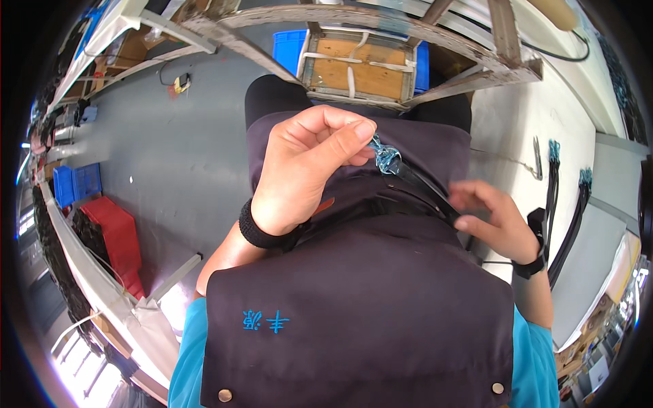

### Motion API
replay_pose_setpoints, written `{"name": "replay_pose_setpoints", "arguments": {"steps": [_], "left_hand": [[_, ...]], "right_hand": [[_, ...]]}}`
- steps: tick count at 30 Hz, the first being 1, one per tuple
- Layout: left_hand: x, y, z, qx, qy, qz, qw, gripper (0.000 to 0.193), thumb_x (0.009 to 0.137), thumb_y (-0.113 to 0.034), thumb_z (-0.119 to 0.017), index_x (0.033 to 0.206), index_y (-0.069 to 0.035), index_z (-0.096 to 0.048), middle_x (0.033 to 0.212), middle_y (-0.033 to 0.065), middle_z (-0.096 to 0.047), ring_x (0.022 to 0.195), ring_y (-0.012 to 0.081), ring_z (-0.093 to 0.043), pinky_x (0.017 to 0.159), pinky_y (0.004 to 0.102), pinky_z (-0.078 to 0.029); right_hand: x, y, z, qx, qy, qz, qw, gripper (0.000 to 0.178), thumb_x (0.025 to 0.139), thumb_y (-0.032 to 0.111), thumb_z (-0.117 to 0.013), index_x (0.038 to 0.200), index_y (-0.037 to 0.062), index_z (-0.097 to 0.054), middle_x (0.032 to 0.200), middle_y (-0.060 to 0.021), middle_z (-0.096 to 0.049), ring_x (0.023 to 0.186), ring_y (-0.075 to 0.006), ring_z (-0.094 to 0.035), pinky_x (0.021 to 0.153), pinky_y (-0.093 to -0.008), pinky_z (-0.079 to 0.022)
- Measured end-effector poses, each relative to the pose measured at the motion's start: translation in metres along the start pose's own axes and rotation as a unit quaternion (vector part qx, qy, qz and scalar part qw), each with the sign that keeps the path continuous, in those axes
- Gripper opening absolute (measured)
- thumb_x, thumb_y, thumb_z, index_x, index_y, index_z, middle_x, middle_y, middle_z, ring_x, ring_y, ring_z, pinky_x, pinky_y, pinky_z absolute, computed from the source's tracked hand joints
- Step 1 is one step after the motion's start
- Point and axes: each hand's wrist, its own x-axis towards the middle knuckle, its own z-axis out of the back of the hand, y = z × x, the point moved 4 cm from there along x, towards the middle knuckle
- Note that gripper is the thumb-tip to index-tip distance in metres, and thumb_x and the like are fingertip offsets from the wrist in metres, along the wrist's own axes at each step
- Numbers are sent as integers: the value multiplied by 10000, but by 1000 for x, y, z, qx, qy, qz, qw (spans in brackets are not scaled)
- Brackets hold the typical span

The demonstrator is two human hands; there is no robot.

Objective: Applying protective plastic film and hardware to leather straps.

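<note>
My left hand (pixel 306 163) is closed in a pinch on the blue-teal cord knot (pixel 388 158) at one end of a black strap (pixel 418 182). From the knot the strap slants down to the right across my lap, over a dark apron (pixel 360 306). My right hand (pixel 496 221) is beside the strap's lower part, thumb and fingers apart and slightly blurred. The strap's far end is hard to make out against the apron. Two bundles of black straps with blue-teal ends, a nearer bundle (pixel 553 153) and a farther-right bundle (pixel 583 183), lie on the white table to my right.
A slim metal tool (pixel 537 160) lies on the white tabletop (pixel 507 129). Ahead stands a worn wooden frame (pixel 381 19), with a tied-up board (pixel 357 66) and blue bins behind it. At left are a red container (pixel 115 234) and blue crates (pixel 76 183).
</note>
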Motion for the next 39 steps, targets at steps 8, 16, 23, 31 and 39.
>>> {"name": "replay_pose_setpoints", "arguments": {"steps": [8,16,23,31,39], "left_hand": [[-6,6,-34,47,9,9,999,110,868,-75,-631,933,13,-619,857,64,-651,774,111,-615,711,236,-503],[-4,17,-39,19,100,77,992,287,936,-185,-539,1138,19,-545,1025,101,-629,947,153,-605,782,271,-492],[19,23,-11,47,68,69,994,257,955,-157,-493,1150,2,-540,1037,83,-618,949,150,-592,817,264,-467],[27,31,-14,52,38,72,995,249,951,-168,-497,1143,-14,-538,1028,68,-615,933,144,-587,811,266,-463],[18,36,10,47,2,104,994,231,949,-173,-500,1130,-32,-532,1005,54,-616,913,142,-589,797,267,-467]], "right_hand": [[29,61,-38,-149,-203,325,912,394,736,141,-765,1064,34,-573,951,-121,-617,840,-251,-617,744,-303,-490],[-22,18,13,177,-212,152,949,258,864,105,-637,1090,30,-538,904,-58,-659,821,-102,-628,684,-239,-495],[-337,56,190,-224,-693,23,684,241,928,226,-544,1099,62,-593,835,38,-591,596,-21,-416,534,-174,-335],[-343,63,226,-562,-620,-137,530,241,891,168,-573,1078,18,-547,867,-153,-642,776,-243,-622,729,-300,-475],[-158,-121,258,-211,-546,-12,811,220,837,157,-659,992,17,-587,827,-40,-619,734,-108,-545,691,-245,-457]]}}
